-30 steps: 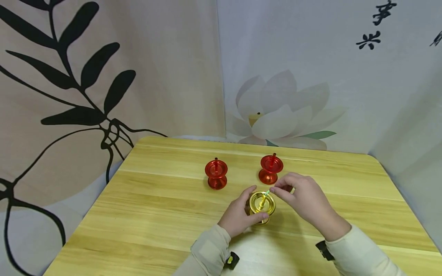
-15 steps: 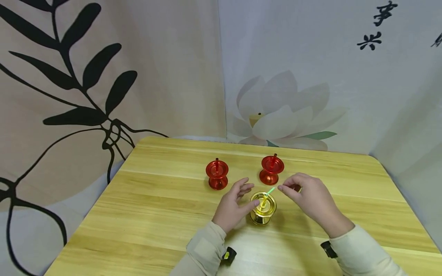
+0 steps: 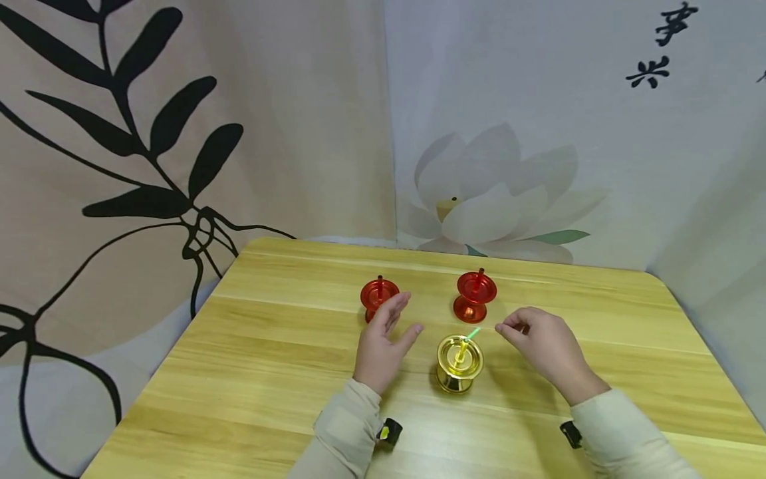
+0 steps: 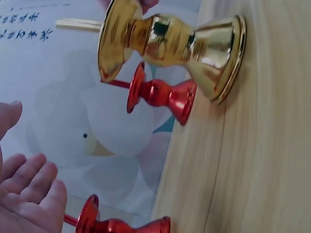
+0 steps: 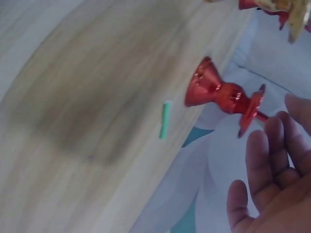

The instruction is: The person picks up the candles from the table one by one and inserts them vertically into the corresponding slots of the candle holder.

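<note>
Hovering either side of the gold candle holder [image 3: 458,362], left hand [image 3: 380,340] spread loose, right hand [image 3: 541,350] empty, fingertips nearly pinched; probably next up's a red holder [image 3: 379,297].

Head view sits high at the table's [image 3: 269,372] 6 o'clock edge, facing 12 o'clock and down; takes in the whole tabletop and the printed backdrop, mid-range. Left wrist view is low, close to the wood, rolled sideways so the table [image 4: 262,160] fills the right of frame; it faces the gold holder [image 4: 167,46] very near, right red holder [image 4: 160,94] behind, left red holder [image 4: 116,224] at the bottom edge. Right wrist view is also low and rolled, near the right red holder [image 5: 226,97]. All three views share that holder [image 3: 475,296]; head and left wrist views also share the gold holder [image 3: 458,362].
</note>
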{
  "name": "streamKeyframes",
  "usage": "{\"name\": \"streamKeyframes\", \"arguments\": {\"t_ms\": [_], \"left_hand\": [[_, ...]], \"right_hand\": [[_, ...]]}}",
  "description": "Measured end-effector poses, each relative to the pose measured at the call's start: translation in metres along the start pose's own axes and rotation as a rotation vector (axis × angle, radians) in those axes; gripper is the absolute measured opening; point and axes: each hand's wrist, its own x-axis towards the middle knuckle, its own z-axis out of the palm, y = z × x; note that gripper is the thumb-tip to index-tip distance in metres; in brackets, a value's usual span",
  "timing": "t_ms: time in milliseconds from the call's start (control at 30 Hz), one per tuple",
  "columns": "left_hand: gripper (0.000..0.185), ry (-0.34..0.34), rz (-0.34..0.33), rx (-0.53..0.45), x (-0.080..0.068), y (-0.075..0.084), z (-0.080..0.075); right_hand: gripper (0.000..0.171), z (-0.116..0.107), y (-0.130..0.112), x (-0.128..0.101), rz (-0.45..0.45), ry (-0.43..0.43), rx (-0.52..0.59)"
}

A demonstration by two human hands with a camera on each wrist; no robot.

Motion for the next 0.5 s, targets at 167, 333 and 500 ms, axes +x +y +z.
{"name": "streamKeyframes", "arguments": {"t_ms": [167, 333, 500], "left_hand": [[0.060, 0.104, 0.038, -0.009, 0.005, -0.002, -0.006], [0.073, 0.205, 0.060, 0.026, 0.008, -0.008, -0.012], [0.083, 0.254, -0.022, 0.167, 0.009, -0.016, -0.019]], "right_hand": [[0.015, 0.004, 0.010, 0.003, 0.030, -0.008, -0.017], [0.017, 0.006, 0.018, 0.005, 0.057, -0.027, -0.029], [0.017, 0.012, 0.024, 0.006, 0.085, -0.063, -0.022]]}}
